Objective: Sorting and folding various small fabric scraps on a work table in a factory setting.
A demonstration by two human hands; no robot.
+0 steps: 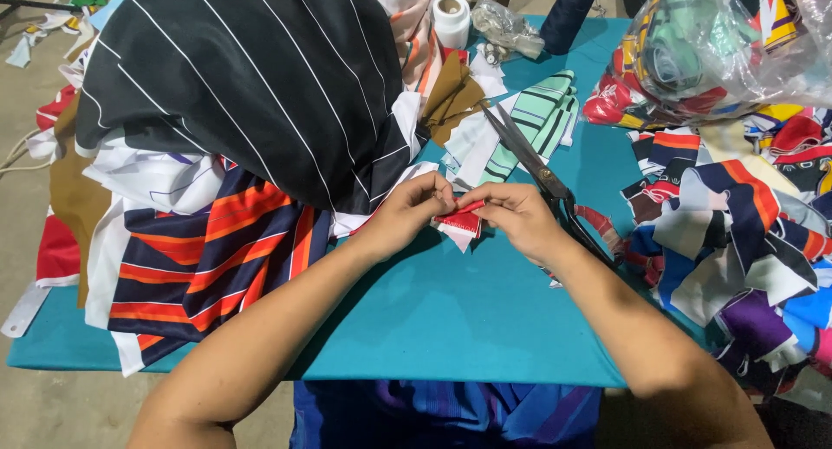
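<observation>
Left hand (407,211) and right hand (518,217) pinch small red fabric strip (464,213) between fingertips, mid-desk (451,319). Scissors (542,176) tucked under right hand. Strip looks light, limp, slippery; best gripped at ends. Striped cloth pile (217,241) left.

Even, fairly bright light falls from above across the teal bench (451,319), with no hard glare on the cloth. Soft shadows lie under both forearms and beneath the hands, the left hand (406,213) and the right hand (518,217), darkening the cover just below them. The clear plastic bag (728,42) at the upper right catches pale, shiny highlights. The black striped cloth (251,76) reads deep and dark yet keeps its lines. Focus is sharp in the middle; the corners bend and stretch slightly from a wide lens, and the floor at the left looks dimmer
</observation>
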